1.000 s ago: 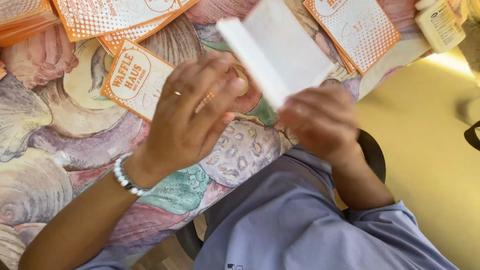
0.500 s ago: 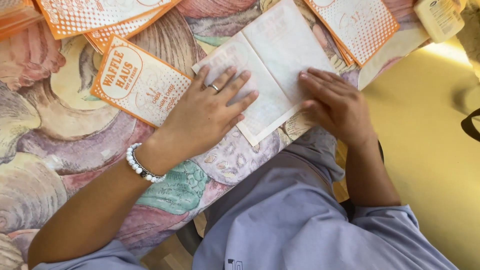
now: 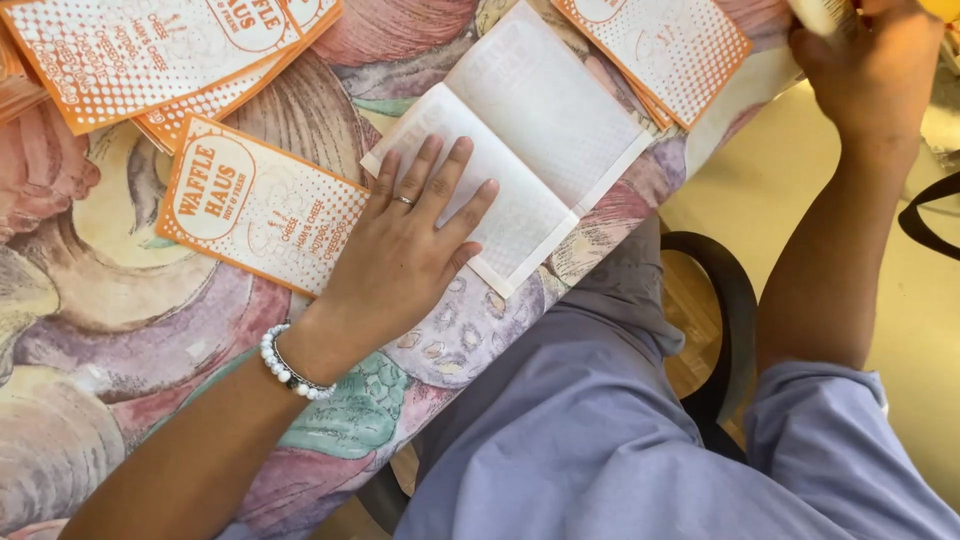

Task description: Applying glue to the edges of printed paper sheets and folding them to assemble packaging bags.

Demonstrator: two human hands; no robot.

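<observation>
On a tabletop (image 3: 120,330) covered in a pastel seashell print, the left hand (image 3: 405,255) lies flat, palm down and fingers spread, pressing on the near half of a white paper sleeve (image 3: 530,150) that lies blank side up, with a fold line across its middle. The hand grasps nothing. It wears a ring, and a white beaded bracelet (image 3: 290,368) circles the wrist. Just beside the hand, to its left, lies an orange and white printed sleeve (image 3: 260,205), face up. A stack of the same orange sleeves (image 3: 150,55) sits further back on the left, and another stack (image 3: 655,50) beyond the white sleeve. At the top right corner, the right hand (image 3: 870,65) is raised off the tabletop's edge, its grip closed around a pale object (image 3: 820,12) mostly cut off by the frame. Lilac clothing covers the person's lap.
</observation>
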